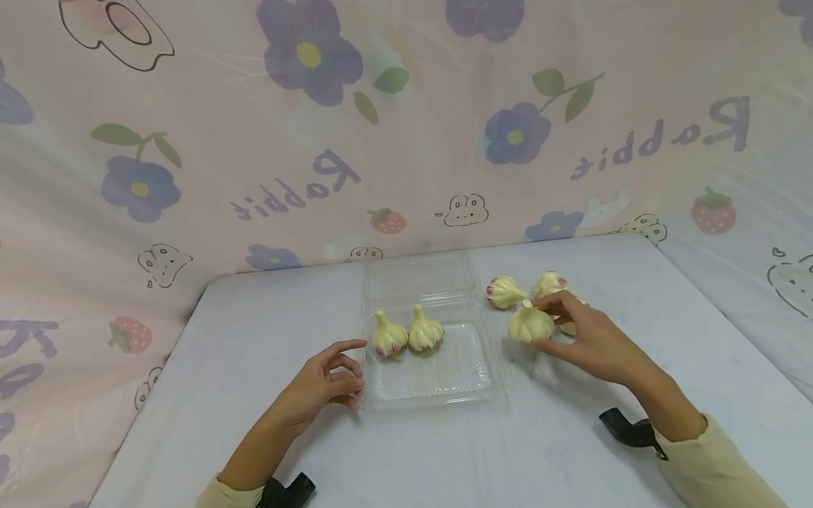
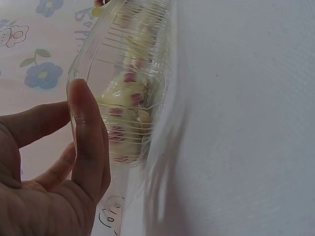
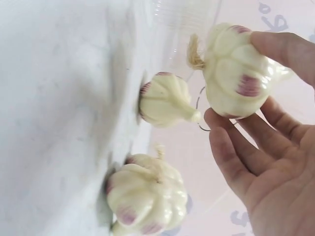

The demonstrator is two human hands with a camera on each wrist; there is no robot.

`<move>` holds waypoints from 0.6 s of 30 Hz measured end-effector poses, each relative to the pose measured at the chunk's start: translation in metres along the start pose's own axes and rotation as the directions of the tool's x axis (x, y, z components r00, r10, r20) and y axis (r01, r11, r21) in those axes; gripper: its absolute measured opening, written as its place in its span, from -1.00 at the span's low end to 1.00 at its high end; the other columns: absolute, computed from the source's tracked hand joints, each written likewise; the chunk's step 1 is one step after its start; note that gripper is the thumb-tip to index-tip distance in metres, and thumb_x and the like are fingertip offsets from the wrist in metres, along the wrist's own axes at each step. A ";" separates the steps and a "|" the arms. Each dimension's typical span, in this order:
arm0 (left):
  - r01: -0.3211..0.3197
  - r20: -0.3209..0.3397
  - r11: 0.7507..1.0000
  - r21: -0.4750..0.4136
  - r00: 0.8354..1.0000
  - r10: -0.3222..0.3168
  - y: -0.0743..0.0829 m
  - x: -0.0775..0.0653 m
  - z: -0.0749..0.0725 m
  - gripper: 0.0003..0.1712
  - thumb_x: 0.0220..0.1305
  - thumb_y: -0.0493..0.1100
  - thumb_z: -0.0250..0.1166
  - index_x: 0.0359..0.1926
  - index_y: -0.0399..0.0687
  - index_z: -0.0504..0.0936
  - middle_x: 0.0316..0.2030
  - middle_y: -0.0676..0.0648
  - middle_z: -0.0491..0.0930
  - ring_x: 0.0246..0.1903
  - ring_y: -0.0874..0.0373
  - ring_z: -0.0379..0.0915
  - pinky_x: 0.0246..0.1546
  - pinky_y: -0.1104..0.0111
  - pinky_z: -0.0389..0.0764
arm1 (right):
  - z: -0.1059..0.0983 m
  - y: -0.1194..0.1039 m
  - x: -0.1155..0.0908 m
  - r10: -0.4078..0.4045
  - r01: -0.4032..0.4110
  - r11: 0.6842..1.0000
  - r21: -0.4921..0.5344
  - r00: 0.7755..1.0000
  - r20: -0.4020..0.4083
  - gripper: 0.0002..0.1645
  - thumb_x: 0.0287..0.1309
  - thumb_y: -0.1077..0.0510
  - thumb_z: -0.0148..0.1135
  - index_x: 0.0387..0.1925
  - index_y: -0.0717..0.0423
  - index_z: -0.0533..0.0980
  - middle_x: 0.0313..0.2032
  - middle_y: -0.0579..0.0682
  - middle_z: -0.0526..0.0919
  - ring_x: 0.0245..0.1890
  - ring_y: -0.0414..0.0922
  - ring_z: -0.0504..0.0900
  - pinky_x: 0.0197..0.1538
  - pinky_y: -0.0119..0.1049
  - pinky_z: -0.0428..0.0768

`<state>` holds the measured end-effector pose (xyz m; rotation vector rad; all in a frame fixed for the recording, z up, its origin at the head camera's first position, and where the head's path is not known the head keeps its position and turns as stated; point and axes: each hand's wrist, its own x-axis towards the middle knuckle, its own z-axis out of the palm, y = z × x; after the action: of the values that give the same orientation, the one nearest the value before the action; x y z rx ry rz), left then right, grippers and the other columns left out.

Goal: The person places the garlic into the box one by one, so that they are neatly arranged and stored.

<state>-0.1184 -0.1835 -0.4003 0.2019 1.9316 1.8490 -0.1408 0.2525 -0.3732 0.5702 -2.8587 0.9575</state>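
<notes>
My right hand pinches a garlic bulb between thumb and fingers, right of the clear plastic clamshell box. The right wrist view shows the held bulb with purple patches and a tuft of roots. Inside the box, at its back left, two more garlic bulbs stand side by side. My left hand is at the box's left side, fingers loosely bent and apart, fingertips right at the rim. The left wrist view shows the fingers overlapping the clear wall.
Beyond the held bulb, another garlic bulb lies on the white tabletop. Several more bulbs, including one at the back, are partly hidden by the right hand. The box's lid lies folded back toward the printed curtain.
</notes>
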 end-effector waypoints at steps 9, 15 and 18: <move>0.008 -0.005 1.000 0.000 1.000 -0.008 0.000 0.000 0.001 -0.19 0.27 -0.43 0.25 0.48 -0.21 0.14 -0.18 -0.08 0.44 -0.38 0.21 0.59 -0.36 0.35 0.76 | -0.008 -0.007 -0.003 -0.020 0.020 1.000 -0.005 0.999 -0.033 -0.37 0.15 -0.04 0.44 0.18 -0.01 0.38 0.11 0.04 0.62 0.05 0.08 0.64 0.01 0.11 0.62; 0.003 -0.001 1.000 -0.001 1.000 -0.003 -0.001 0.000 0.000 -0.19 0.28 -0.42 0.25 0.49 -0.20 0.14 -0.18 -0.07 0.44 -0.37 0.21 0.58 -0.36 0.35 0.76 | -0.007 -0.008 -0.003 -0.022 0.022 1.000 0.012 0.999 -0.029 -0.37 0.16 -0.02 0.43 0.18 0.01 0.37 0.12 0.07 0.61 0.06 0.12 0.63 0.02 0.13 0.62; -0.001 0.004 1.000 -0.001 1.000 0.001 -0.001 0.000 -0.001 -0.20 0.28 -0.42 0.25 0.49 -0.20 0.14 -0.18 -0.08 0.44 -0.37 0.21 0.58 -0.36 0.35 0.76 | -0.005 -0.009 -0.003 -0.019 0.019 1.000 0.017 1.000 -0.020 -0.36 0.17 -0.03 0.42 0.20 0.04 0.37 0.13 0.07 0.59 0.08 0.12 0.63 0.04 0.13 0.61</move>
<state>-0.1188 -0.1842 -0.4014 0.2058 1.9287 1.8486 -0.1352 0.2501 -0.3643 0.5851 -2.8247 0.9798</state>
